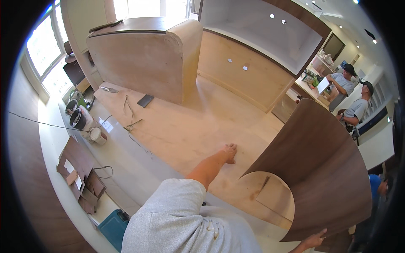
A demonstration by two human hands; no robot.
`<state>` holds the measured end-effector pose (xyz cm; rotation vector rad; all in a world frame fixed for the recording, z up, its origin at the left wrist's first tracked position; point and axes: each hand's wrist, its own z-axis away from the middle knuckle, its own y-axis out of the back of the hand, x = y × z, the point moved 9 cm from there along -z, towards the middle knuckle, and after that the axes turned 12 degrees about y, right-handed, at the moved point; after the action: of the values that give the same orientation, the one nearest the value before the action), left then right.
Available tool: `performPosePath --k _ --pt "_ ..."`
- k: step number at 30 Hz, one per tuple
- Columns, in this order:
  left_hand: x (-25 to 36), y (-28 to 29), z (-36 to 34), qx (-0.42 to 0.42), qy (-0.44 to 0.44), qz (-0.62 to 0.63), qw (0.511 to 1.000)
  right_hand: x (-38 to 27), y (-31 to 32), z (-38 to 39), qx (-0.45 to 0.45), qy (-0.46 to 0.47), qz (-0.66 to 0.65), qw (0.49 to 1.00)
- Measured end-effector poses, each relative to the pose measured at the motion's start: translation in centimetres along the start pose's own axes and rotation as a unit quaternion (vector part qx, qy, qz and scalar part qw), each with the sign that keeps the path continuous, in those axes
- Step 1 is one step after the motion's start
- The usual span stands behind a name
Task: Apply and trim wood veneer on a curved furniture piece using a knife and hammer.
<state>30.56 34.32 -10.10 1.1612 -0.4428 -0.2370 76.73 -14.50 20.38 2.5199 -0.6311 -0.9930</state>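
Observation:
My left hand point(230, 152) presses palm down on a broad plywood panel point(185, 126), fingers out and nothing in them. A large brown wood-grain laminate sheet point(320, 160) stands curved at my right, its lower left curling into a round opening through which plywood shows. Down at the lower edge, my right hand point(313, 240) grips the sheet's near edge; part of the fingers is hidden. Toward the far left of the panel lie a dark flat block point(145, 100), a utility knife point(109, 89) and thin dark offcut strips point(128, 111).
Beyond the panel stands a round-cornered plywood box point(139, 63), beside a cabinet with a white recess point(261, 29). Buckets point(77, 119), laminate scraps point(86, 181) and a teal case point(114, 230) line the left. Two people point(354, 101) sit at the right; another person's blue sleeve point(374, 184) shows lower down.

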Motion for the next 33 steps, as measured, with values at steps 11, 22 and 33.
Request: performPosePath --k 11,22,33 --pt "-1.5 -6.9 12.9 0.075 0.011 -0.060 0.995 -3.7 -2.5 -2.1 -0.037 -0.002 0.034 0.999" --pt "-21.2 -4.4 33.9 0.278 0.515 0.184 0.790 -7.5 -5.2 -7.2 -0.134 0.091 0.104 0.981" --pt "-46.5 5.1 38.6 0.330 0.670 0.209 0.631 -13.3 -6.1 -5.5 -0.128 0.150 0.108 0.974"
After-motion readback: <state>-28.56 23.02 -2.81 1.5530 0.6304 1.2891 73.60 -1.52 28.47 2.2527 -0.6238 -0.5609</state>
